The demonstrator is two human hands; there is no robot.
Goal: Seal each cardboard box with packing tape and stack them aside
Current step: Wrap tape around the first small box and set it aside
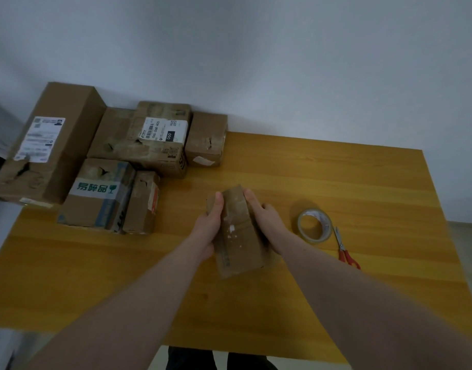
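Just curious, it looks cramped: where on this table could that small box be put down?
Bare wood lies between the box pile, the wall and the tape roll, and along the near edge. The far-left corner is crowded; scissors flank the tape.

Tape roll point(314, 226) between held box point(239, 233) and scissors point(344, 248).

A wooden table point(336, 182) fills the view, its grain running side to side. Red-handled scissors point(343, 245) lie flat on it near its right edge, blades closed and pointing away. A pale wall point(256, 62) rises right behind the table's far edge.
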